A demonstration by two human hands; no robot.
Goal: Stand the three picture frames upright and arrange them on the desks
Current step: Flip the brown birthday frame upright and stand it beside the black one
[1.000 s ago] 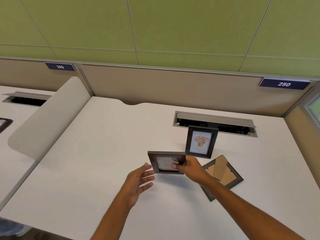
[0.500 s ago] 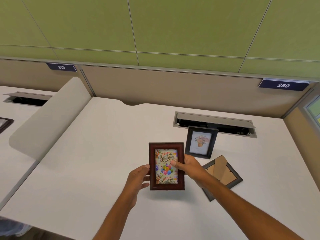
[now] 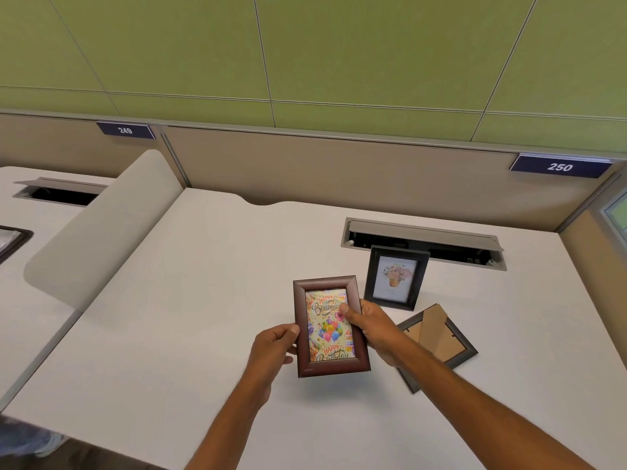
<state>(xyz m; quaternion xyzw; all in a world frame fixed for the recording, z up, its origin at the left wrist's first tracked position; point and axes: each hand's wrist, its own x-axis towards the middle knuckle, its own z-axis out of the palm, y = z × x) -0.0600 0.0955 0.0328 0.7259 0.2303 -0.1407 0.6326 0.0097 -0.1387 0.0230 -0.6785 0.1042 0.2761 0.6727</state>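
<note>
Both hands hold a brown wooden frame (image 3: 330, 366) with a "Happy Birthday" balloon picture, its face turned toward me above the white desk (image 3: 203, 300). My left hand (image 3: 273, 347) grips its left edge. My right hand (image 3: 371, 325) grips its right edge, thumb on the glass. Behind it, a black frame (image 3: 395, 278) with a flower-pot picture stands upright. To the right, a dark grey frame (image 3: 437, 344) lies face down, its cardboard back and stand showing.
An open cable tray (image 3: 424, 242) sits in the desk behind the black frame. A beige divider (image 3: 101, 228) separates this desk from the left desk, where another dark frame (image 3: 13, 240) lies at the edge of view. Partition panels carry labels 249 and 250.
The brown frame has been turned from a flat, edge-on tilt to face me. My left hand, open beside it a second ago, now grips its left edge. The frame has come slightly nearer.
</note>
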